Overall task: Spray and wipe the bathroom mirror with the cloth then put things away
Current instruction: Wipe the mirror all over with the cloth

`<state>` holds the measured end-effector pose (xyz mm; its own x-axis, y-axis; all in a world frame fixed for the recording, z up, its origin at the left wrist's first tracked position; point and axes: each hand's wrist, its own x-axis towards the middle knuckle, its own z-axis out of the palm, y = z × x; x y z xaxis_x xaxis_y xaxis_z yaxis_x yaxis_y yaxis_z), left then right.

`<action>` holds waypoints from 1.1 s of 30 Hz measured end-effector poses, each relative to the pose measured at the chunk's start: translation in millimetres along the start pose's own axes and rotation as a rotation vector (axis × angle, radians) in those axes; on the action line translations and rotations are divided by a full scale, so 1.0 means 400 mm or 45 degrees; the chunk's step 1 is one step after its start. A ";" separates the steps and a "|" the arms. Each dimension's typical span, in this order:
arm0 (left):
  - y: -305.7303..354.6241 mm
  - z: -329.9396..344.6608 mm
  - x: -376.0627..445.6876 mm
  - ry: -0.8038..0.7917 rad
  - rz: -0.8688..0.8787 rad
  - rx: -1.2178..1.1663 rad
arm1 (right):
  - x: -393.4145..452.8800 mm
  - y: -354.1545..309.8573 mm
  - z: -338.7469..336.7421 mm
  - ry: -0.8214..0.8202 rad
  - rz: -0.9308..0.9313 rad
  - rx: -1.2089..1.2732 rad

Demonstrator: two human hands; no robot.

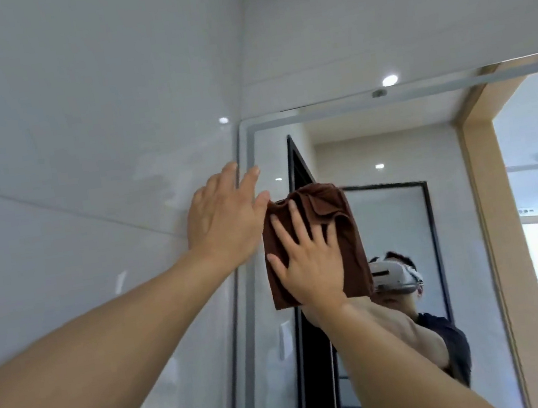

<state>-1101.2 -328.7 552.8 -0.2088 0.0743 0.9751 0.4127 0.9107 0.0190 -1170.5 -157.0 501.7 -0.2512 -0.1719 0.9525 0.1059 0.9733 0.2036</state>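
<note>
A brown cloth (326,206) is pressed flat against the bathroom mirror (388,152) near its upper left corner. My right hand (310,260) lies on the cloth with fingers spread, holding it to the glass. My left hand (225,220) rests flat and open on the tiled wall, its fingertips reaching the mirror's left frame edge. No spray bottle is in view. The mirror reflects my raised arm and a person wearing a headset.
A glossy grey tiled wall (65,163) fills the left side and the area above the mirror. The mirror reflects a dark-framed door, a wooden doorway and a bright window with a blue curtain.
</note>
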 end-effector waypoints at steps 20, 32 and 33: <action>0.537 0.083 -0.088 0.111 0.046 -0.445 | -0.229 0.410 -0.139 0.037 0.048 -0.007; 1.106 0.080 -0.145 0.058 0.255 -0.766 | -0.537 1.127 -0.455 0.056 0.425 -0.321; 1.118 0.082 -0.153 0.045 0.263 -0.768 | -0.563 1.164 -0.475 0.052 0.468 -0.336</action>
<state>-933.0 87.4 494.5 -0.0461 0.2009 0.9785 0.8699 0.4896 -0.0596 -882.0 306.2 424.9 -0.1134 0.1671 0.9794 0.4243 0.8995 -0.1043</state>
